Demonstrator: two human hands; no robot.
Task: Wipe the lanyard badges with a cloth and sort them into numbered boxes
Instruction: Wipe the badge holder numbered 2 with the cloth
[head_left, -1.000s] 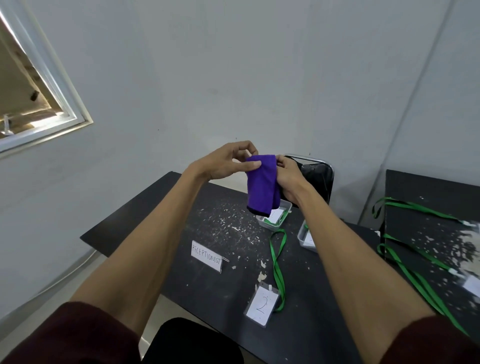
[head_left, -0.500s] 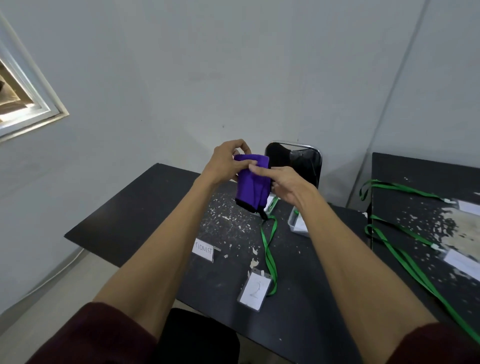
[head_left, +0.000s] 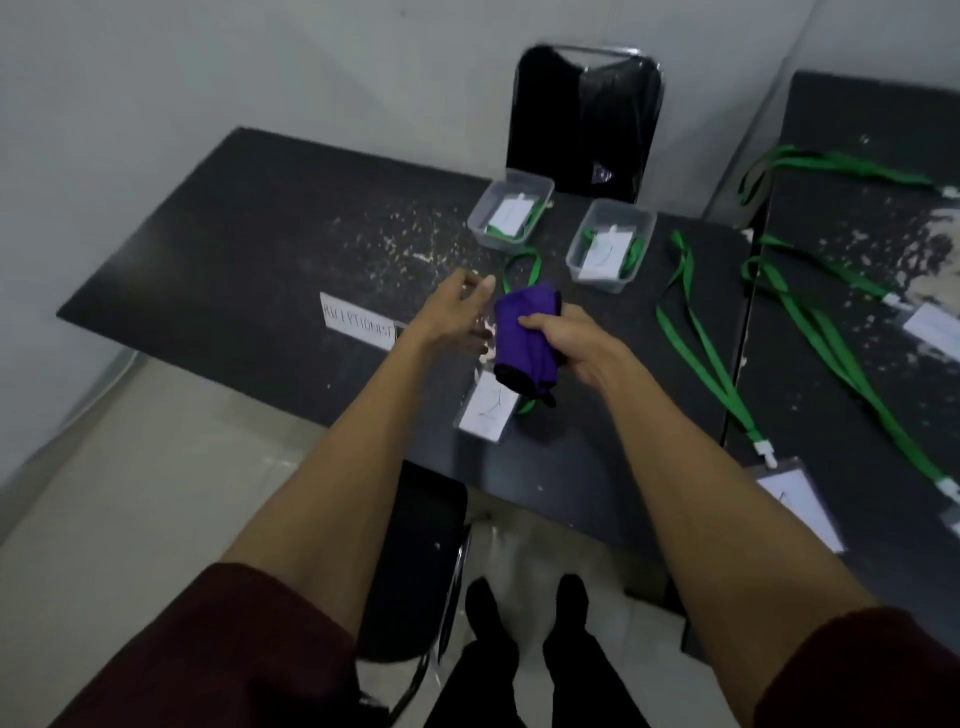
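My right hand (head_left: 566, 340) grips a folded purple cloth (head_left: 522, 343) above the black table (head_left: 249, 249). My left hand (head_left: 457, 317) hovers just left of the cloth, fingers spread and holding nothing. Under the cloth lies a white badge (head_left: 485, 408) on a green lanyard (head_left: 519, 270). Two clear boxes stand at the back: the left box (head_left: 480, 218) and the right box (head_left: 576, 249), each with a badge and green lanyard inside. More green lanyards (head_left: 696, 343) with badges (head_left: 800, 506) lie to the right.
A white "RECEPTIONIST" name card (head_left: 358, 322) lies left of my hands. A black chair (head_left: 587, 119) stands behind the table, another chair (head_left: 421, 551) in front by my legs. A second black table (head_left: 878, 119) adjoins at right with lanyards on it.
My head tilted down, so the table fills the view. Both hands came down toward the table. My left hand let go of the cloth; only my right hand holds it.
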